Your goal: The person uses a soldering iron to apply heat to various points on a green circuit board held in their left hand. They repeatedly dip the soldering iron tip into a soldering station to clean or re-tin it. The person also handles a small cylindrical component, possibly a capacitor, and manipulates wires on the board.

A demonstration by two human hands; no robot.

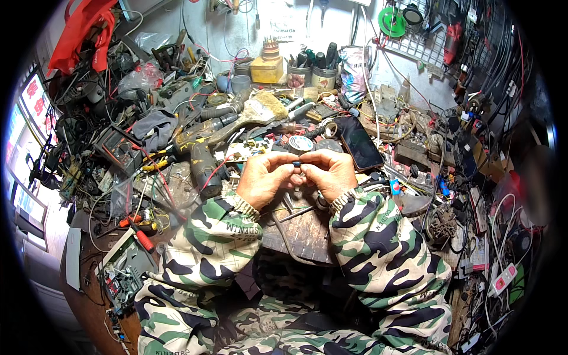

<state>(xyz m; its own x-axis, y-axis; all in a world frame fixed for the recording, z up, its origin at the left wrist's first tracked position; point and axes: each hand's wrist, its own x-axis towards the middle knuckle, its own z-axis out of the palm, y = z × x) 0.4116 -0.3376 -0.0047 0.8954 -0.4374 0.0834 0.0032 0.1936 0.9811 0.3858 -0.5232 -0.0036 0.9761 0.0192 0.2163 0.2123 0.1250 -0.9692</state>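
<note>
Both hands meet over the near edge of a cluttered workbench. A small dark cylindrical part (296, 164) is pinched between them, too small to name further. My left hand (266, 177) closes thumb and forefinger on its left end; my right hand (329, 173) does the same on its right end. Below them lies a worn wooden board (307, 239) with thin metal rods on it. A round tin (300, 144) stands just beyond my fingers, and a black smartphone (361, 144) rests beside my right hand. Left of my left hand is a yellow-and-black cordless drill (204, 163).
Tools, wires and scrap parts pile up across the bench. Cups of tools (323, 78) and a yellow block (266, 70) stand at the back. At left lie an open circuit board housing (125, 272) and a red-handled screwdriver (143, 239). A white power strip (503, 280) hangs at right.
</note>
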